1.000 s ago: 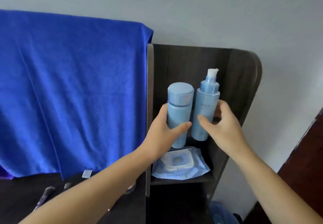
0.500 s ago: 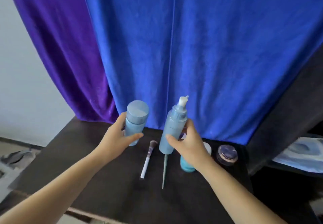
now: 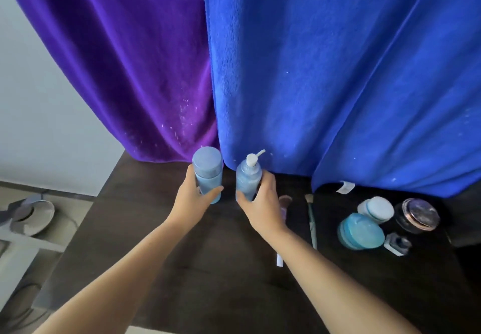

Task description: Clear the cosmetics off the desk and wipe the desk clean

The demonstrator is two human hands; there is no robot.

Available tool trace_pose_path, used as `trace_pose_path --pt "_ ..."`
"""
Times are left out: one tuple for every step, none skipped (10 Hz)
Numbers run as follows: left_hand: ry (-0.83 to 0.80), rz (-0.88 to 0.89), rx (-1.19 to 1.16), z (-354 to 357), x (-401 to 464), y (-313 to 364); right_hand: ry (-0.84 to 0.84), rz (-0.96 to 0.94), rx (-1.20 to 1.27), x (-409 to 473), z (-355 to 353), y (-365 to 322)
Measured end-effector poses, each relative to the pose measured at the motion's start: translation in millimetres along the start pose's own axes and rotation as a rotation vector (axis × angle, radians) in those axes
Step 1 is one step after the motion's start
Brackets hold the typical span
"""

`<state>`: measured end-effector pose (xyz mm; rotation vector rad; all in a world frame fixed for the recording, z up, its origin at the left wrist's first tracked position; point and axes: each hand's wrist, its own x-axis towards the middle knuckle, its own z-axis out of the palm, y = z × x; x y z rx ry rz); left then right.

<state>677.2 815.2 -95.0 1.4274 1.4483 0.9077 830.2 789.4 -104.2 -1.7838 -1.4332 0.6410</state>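
Observation:
My left hand (image 3: 194, 198) grips a light blue capped bottle (image 3: 208, 169), held upright near the back of the dark desk (image 3: 145, 229). Beside it my right hand (image 3: 263, 203) grips a light blue pump bottle (image 3: 248, 174) with a white nozzle. Whether the bottles touch the desk I cannot tell. Right of my right hand lie two makeup brushes: one (image 3: 283, 204) partly hidden by my wrist, and a teal-handled one (image 3: 311, 219). Further right stand a teal-lidded jar (image 3: 361, 230), a white-lidded jar (image 3: 377, 208), a dark jar (image 3: 416, 215) and a small dark item (image 3: 397, 243).
A purple towel (image 3: 125, 68) and a blue towel (image 3: 325, 73) hang down to the desk's back edge. A pale wall and floor lie to the left, with a grey round object (image 3: 28, 215) on the floor.
Both hands carried the two bottles from the side shelf over to the desk. Since half a second ago they moved left toward the towels' seam, and the view swung left.

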Motion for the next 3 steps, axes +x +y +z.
trace_pose_path --pt "-0.015 0.02 0.008 -1.5 -0.1 -5.6 0.013 -0.006 -0.014 1.3 3.3 3.6" --pt "-0.03 -0.013 0.054 -1.4 -0.5 -3.8 -0.048 0.019 -0.034 1.3 -5.1 -2.3" --pt "-0.018 0.03 0.073 -6.0 -8.6 1.9 -0.176 0.049 -0.072 -5.9 -21.0 -3.4"
